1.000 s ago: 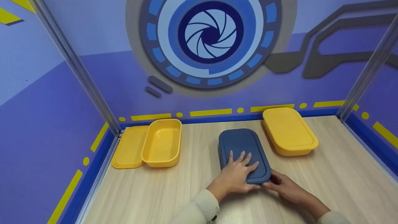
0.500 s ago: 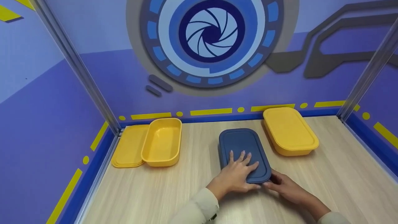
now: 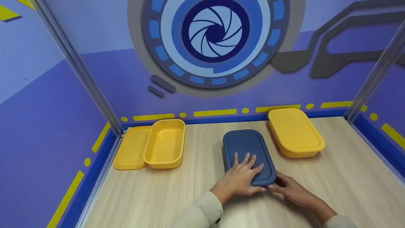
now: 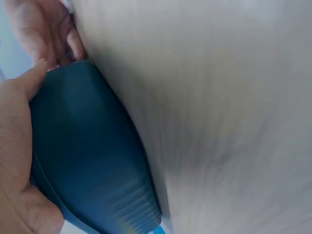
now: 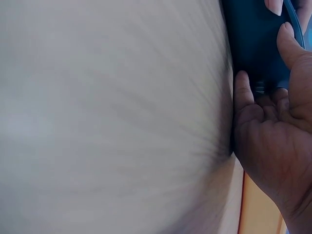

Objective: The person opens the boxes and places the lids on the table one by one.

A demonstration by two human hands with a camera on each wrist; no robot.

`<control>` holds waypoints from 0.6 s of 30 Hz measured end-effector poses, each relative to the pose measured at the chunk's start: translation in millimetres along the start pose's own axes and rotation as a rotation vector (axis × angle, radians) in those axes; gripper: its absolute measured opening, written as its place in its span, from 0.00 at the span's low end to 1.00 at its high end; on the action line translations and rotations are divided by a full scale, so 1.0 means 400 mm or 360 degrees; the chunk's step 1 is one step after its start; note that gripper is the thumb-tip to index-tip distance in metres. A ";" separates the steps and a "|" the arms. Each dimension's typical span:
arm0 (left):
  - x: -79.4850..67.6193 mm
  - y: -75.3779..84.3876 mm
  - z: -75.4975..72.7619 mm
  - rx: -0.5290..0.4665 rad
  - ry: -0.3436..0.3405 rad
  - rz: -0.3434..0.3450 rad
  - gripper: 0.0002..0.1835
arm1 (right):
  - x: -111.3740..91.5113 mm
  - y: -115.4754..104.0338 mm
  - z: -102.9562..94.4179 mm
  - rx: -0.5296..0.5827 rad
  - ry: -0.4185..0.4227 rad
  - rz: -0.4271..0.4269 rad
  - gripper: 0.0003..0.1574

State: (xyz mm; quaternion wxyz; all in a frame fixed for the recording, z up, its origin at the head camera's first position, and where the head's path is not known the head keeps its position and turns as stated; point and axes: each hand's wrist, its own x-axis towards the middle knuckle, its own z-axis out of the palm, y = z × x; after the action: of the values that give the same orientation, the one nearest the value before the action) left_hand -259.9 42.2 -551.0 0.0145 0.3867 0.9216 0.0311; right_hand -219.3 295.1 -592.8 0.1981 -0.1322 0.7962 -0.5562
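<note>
A dark blue lunch box (image 3: 243,144) with its lid on sits on the table, near the middle. My left hand (image 3: 242,178) lies with spread, straight fingers on top of the lid, its thumb at the near edge. My right hand (image 3: 293,191) holds the near right corner, thumb at the front and fingers round the side. In the right wrist view, the fingers of the right hand (image 5: 273,131) curl against the box wall. The left wrist view shows the ribbed side of the dark blue lunch box (image 4: 92,146) resting on the tabletop.
At the left, an uncovered yellow box (image 3: 165,144) stands partly over a yellow lid (image 3: 133,148). A lidded yellow box (image 3: 295,131) is at the back right, close to the blue one. Printed panels (image 3: 202,104) wall in the wooden table (image 3: 196,190) at back and sides.
</note>
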 end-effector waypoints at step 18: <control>0.006 -0.001 -0.007 -0.0100 0.0012 -0.0014 0.45 | 0.004 -0.001 -0.004 -0.0037 0.0005 -0.0003 0.52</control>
State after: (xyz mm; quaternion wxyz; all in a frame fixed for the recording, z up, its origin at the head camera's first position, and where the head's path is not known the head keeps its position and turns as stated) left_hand -262.3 43.5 -548.3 0.0232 0.3819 0.9219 0.0615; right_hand -221.5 295.9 -592.3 0.1946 -0.1344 0.8028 -0.5474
